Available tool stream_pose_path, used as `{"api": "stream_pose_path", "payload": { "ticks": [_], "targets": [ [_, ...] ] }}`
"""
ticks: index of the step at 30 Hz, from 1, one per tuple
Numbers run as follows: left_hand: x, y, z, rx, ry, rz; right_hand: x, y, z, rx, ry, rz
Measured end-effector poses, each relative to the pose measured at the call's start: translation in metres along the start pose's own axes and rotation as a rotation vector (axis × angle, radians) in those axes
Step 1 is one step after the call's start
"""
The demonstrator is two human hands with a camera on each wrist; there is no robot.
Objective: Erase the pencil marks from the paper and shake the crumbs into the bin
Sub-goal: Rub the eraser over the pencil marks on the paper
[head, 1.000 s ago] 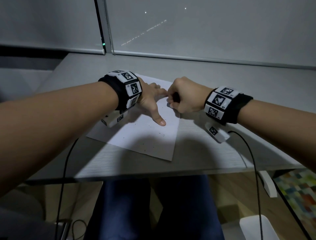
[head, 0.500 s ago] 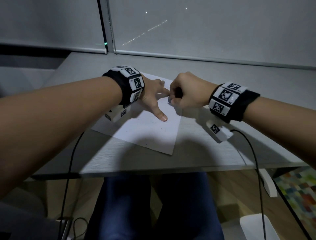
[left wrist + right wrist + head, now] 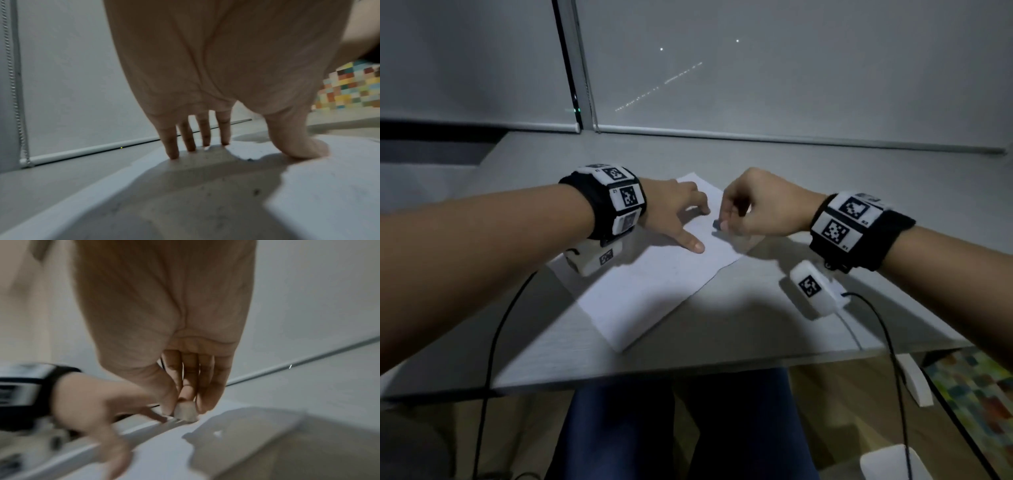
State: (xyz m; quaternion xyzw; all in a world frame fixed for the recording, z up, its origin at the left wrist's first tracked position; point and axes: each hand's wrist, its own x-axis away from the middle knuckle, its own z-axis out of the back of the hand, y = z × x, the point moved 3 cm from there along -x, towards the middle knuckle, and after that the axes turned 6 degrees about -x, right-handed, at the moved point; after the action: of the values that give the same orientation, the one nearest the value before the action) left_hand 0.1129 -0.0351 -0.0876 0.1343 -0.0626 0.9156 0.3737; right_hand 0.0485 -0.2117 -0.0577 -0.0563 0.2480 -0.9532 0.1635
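Note:
A white sheet of paper lies on the grey desk, turned at an angle. My left hand presses it flat with spread straight fingers and thumb; the left wrist view shows the fingertips on the sheet and dark crumbs near them. My right hand pinches a small pale eraser between thumb and fingers, its end touching the paper close to the left hand. In the head view only a dark tip of the eraser shows.
Drawn roller blinds close off the far side of the desk. Black cables hang from both wrists over the desk's near edge. A white bin corner stands on the floor at lower right, beside a multicoloured mat.
The sheet has turned under my hands, its near corner swinging left. Both hands have stayed together near the sheet's far end, with the right still pinching the eraser.

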Motion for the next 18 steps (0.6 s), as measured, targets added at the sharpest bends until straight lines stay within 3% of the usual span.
{"api": "stream_pose_path", "payload": {
  "ticks": [5, 11, 18],
  "targets": [
    [0.002, 0.008, 0.016, -0.009, -0.147, -0.056, -0.008, 0.032, 0.005, 0.055, 0.002, -0.109],
    [-0.003, 0.013, 0.016, 0.038, -0.110, -0.029, -0.003, 0.037, 0.003, 0.027, 0.023, -0.084],
    [-0.008, 0.017, 0.012, 0.015, -0.069, -0.026, -0.015, 0.015, -0.016, -0.028, 0.004, 0.057]
  ]
}}
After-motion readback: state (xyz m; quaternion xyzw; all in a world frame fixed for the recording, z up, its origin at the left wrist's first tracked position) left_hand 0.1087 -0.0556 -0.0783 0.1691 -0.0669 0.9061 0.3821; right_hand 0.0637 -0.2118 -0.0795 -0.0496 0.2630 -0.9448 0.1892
